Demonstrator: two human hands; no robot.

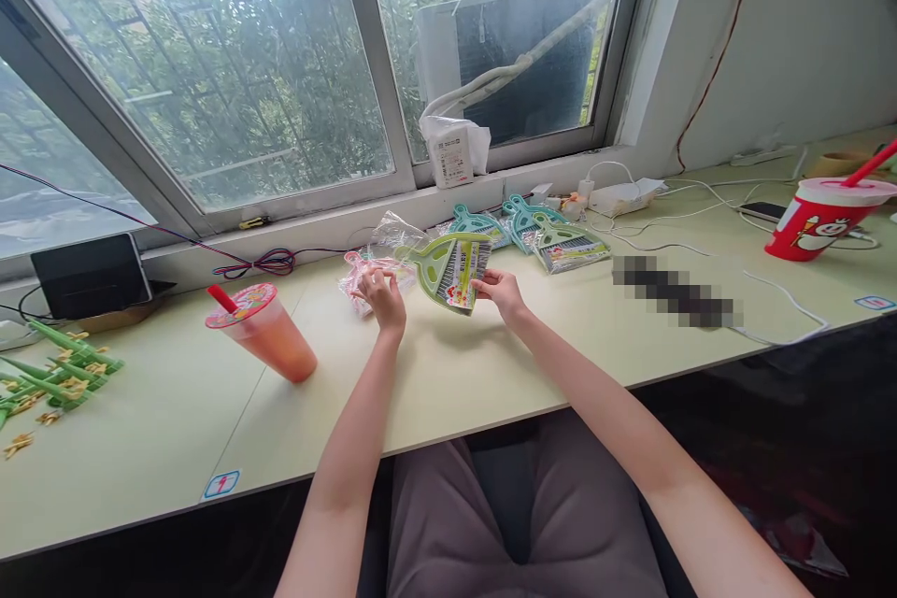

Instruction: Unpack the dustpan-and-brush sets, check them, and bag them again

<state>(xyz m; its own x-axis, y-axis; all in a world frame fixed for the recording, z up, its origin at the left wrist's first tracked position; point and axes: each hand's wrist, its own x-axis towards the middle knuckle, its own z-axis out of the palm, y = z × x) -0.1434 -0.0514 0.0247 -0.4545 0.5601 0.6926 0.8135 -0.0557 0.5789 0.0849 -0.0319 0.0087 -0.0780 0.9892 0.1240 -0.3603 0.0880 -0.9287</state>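
A light-green dustpan and brush set (455, 273) with a printed label is held up above the table by my right hand (501, 292), which grips its right edge. My left hand (384, 301) is left of the dustpan, its fingers curled over a pink set in clear plastic (359, 263); what they pinch, if anything, is hidden. Crinkled clear plastic (398, 232) stands up near the dustpan's handle. Behind my right hand lie more dustpan sets, a green one (571, 246) and teal ones (524, 217), in wrapping.
A cup of orange drink (272, 336) stands left of my hands, near green spiky pieces (60, 369). A dark tablet (91, 276) leans by the window. A tissue pack (452, 157) sits on the sill. On the right are white cables (690, 192) and a red cup (813, 224).
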